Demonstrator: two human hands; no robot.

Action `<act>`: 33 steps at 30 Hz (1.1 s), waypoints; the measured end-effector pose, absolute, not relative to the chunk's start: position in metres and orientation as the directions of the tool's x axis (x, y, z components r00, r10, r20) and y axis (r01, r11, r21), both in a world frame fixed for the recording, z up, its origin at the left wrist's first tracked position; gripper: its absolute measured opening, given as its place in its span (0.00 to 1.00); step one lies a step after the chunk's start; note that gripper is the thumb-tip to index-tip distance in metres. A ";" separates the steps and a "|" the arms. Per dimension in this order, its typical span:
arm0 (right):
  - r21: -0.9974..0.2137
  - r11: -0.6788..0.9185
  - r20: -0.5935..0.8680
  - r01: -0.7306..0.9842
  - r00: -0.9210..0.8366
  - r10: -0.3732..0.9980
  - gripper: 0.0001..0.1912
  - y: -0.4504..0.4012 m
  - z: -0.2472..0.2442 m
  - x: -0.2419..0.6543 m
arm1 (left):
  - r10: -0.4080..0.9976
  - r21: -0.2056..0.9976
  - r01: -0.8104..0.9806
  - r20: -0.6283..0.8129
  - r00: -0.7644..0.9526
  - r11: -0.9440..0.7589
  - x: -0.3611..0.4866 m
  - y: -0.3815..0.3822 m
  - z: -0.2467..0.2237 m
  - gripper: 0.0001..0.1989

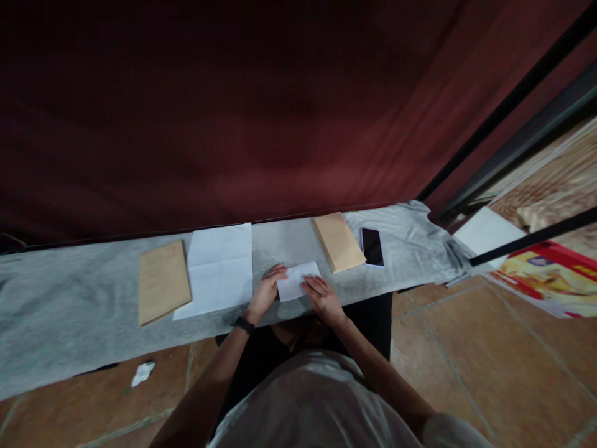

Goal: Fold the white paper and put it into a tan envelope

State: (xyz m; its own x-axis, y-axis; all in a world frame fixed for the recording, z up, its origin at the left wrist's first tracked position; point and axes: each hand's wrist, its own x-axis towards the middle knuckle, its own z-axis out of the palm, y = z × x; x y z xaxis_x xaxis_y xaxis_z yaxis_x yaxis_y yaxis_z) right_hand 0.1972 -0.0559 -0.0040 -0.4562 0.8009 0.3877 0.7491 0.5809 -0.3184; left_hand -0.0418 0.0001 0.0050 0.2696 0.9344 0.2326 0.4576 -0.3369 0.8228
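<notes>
A small folded sheet of white paper point(293, 285) lies on the grey cloth in front of me. My left hand point(267, 289), with a dark band on its wrist, holds the sheet at its left edge, fingers closed at the upper corner. Flat over the right part of the paper rests my right hand point(323, 300), its fingers stretched out and touching the surface. To the left, larger white sheets point(221, 267) with fold creases lie spread out. A stack of brown envelopes point(339, 241) sits just beyond my right hand.
More brown envelopes point(163, 281) overlap the white sheets at the left. A dark-screened phone point(372, 247) lies right of the envelope stack. Grey cloth point(93, 317) covers the narrow table. Behind it hangs a dark red curtain point(261, 149); a colourful box point(555, 280) stands at the right.
</notes>
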 end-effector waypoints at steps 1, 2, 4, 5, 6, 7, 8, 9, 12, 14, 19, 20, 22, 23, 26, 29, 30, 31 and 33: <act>-0.318 0.581 0.378 0.749 -0.462 0.802 0.23 -0.055 -0.005 0.196 | 0.923 0.801 0.476 0.239 0.301 -0.363 -0.043 0.001 0.006 0.22; -0.319 0.580 0.370 0.750 -0.465 0.804 0.24 -0.055 -0.005 0.196 | 0.912 0.776 0.499 0.240 0.333 -0.386 -0.044 0.001 0.007 0.23; -0.323 0.573 0.358 0.753 -0.464 0.810 0.24 -0.054 -0.004 0.195 | 0.893 0.724 0.548 0.219 0.392 -0.419 -0.047 0.001 0.010 0.25; -0.324 0.572 0.353 0.754 -0.464 0.812 0.24 -0.054 -0.004 0.195 | 0.887 0.698 0.573 0.203 0.415 -0.429 -0.048 0.000 0.012 0.27; -0.323 0.570 0.347 0.755 -0.466 0.814 0.23 -0.054 -0.003 0.195 | 0.883 0.673 0.598 0.189 0.430 -0.435 -0.048 -0.001 0.014 0.28; -0.322 0.570 0.340 0.756 -0.469 0.815 0.23 -0.055 -0.002 0.195 | 0.882 0.648 0.623 0.179 0.436 -0.439 -0.047 -0.002 0.017 0.28; -0.319 0.569 0.331 0.758 -0.473 0.817 0.23 -0.055 -0.002 0.194 | 0.883 0.624 0.645 0.175 0.435 -0.441 -0.045 -0.004 0.019 0.28; -0.315 0.566 0.320 0.762 -0.476 0.819 0.23 -0.055 -0.002 0.193 | 0.884 0.601 0.664 0.175 0.434 -0.445 -0.042 -0.007 0.022 0.27; -0.302 0.545 0.288 0.782 -0.471 0.834 0.24 -0.057 -0.002 0.187 | 0.872 0.546 0.693 0.168 0.460 -0.471 -0.025 -0.019 0.028 0.22; -0.301 0.529 0.277 0.793 -0.458 0.845 0.24 -0.058 -0.003 0.182 | 0.865 0.518 0.707 0.153 0.477 -0.482 -0.012 -0.026 0.028 0.22; -0.362 0.509 0.288 0.781 -0.426 0.858 0.24 -0.063 -0.003 0.176 | 0.875 0.451 0.756 0.151 0.460 -0.475 0.000 -0.038 0.015 0.27; -0.373 0.508 0.289 0.776 -0.423 0.859 0.24 -0.064 -0.002 0.176 | 0.872 0.434 0.761 0.153 0.464 -0.482 -0.001 -0.039 0.013 0.28; -0.377 0.505 0.284 0.776 -0.422 0.861 0.24 -0.067 0.000 0.177 | 0.866 0.407 0.768 0.159 0.474 -0.495 -0.005 -0.042 0.009 0.29; -0.372 0.503 0.279 0.780 -0.423 0.862 0.25 -0.069 0.001 0.177 | 0.863 0.400 0.768 0.161 0.479 -0.500 -0.007 -0.044 0.009 0.30; -0.358 0.486 0.262 0.797 -0.414 0.872 0.26 -0.073 0.004 0.180 | 0.856 0.404 0.759 0.164 0.490 -0.512 -0.014 -0.049 0.010 0.30; -0.355 0.454 0.256 0.817 -0.382 0.888 0.26 -0.076 0.004 0.183 | 0.855 0.417 0.751 0.165 0.491 -0.512 -0.018 -0.054 0.013 0.27; -0.354 0.445 0.257 0.823 -0.372 0.892 0.26 -0.076 0.003 0.184 | 0.857 0.419 0.752 0.166 0.487 -0.509 -0.019 -0.055 0.014 0.26; -0.351 0.438 0.259 0.828 -0.364 0.895 0.26 -0.077 0.002 0.186 | 0.860 0.421 0.753 0.169 0.483 -0.505 -0.020 -0.057 0.014 0.26; -0.341 0.429 0.260 0.837 -0.354 0.898 0.27 -0.079 0.001 0.189 | 0.864 0.417 0.760 0.168 0.475 -0.499 -0.021 -0.059 0.016 0.25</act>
